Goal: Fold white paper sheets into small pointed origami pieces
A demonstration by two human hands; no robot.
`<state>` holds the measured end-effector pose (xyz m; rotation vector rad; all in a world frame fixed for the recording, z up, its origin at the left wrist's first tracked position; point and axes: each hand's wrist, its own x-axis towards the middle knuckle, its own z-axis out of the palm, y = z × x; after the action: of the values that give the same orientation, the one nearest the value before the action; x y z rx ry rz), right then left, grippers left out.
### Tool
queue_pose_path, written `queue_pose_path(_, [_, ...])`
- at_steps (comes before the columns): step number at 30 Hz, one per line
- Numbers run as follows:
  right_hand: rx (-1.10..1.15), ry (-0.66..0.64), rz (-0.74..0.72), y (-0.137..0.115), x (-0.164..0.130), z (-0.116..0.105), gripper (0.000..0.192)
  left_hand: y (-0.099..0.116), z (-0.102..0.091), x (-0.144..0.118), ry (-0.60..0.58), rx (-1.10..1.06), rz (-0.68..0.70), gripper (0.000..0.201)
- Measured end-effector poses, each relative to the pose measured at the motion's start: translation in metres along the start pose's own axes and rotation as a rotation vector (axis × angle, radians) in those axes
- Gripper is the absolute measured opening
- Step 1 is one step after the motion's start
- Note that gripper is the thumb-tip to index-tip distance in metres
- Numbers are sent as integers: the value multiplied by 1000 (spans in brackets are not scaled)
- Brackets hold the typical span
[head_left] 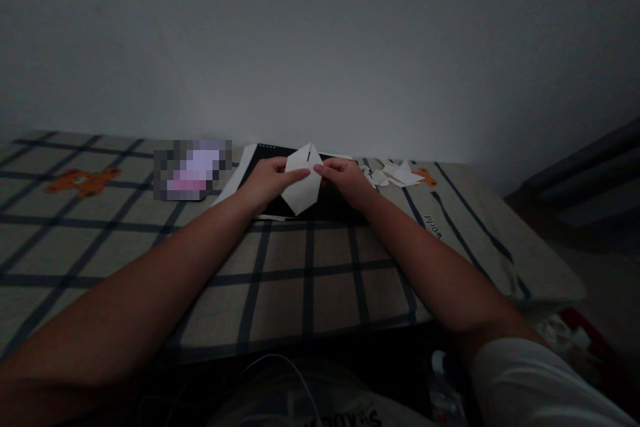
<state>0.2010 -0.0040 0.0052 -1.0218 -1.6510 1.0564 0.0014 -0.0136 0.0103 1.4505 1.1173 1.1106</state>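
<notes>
A folded white paper (303,181) with pointed top and bottom is held upright between both hands above a black board (330,203). My left hand (267,181) pinches its left side, with fingers laid across the middle. My right hand (345,180) grips its right edge. The board lies flat on a checked cloth (280,280) covering the surface. A white sheet (240,177) sticks out from under the board's left side.
Several white paper scraps (393,175) lie right of the board. A blurred pinkish object (193,170) sits to the left. Orange bear prints (83,181) mark the cloth. A grey wall rises behind; the cloth drops off at right near red clutter (580,337).
</notes>
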Motion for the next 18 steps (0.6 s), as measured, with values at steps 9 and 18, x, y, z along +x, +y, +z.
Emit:
queue_pose_path(9, [-91, -6, -16, 5, 2, -3, 38, 2, 0, -1, 6, 11, -25, 44])
queue_pose_path(18, [-96, -27, 2, 4, 3, -5, 41, 3, 0, 0, 22, 42, -63, 33])
